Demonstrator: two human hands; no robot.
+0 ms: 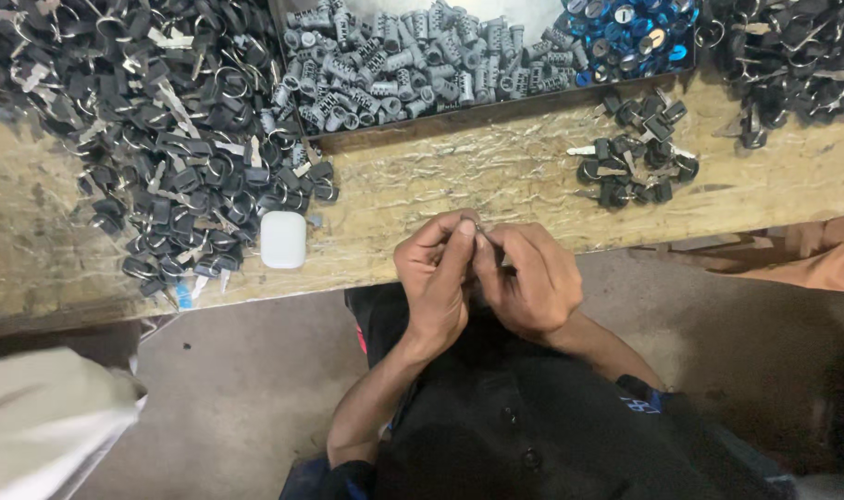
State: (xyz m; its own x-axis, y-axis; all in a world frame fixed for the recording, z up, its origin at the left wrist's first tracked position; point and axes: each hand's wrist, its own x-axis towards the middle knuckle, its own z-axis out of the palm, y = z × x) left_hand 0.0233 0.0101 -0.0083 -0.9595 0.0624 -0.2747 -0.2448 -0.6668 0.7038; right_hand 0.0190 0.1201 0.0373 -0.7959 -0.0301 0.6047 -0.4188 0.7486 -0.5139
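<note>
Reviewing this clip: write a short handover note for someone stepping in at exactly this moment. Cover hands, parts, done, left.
Left hand and right hand: together at the bench edge, fingertips pinching one small metal part; too small to identify.
Parts: big heap of black-headed keys on the left, tray of grey lock cylinders at the back, blue round pieces beside them, another dark heap far right.
Done: a small cluster of black keys lies set apart on the bench, apparently finished.
Left: the large heaps look untouched.
Also: a white earbud case by the key heap.
</note>
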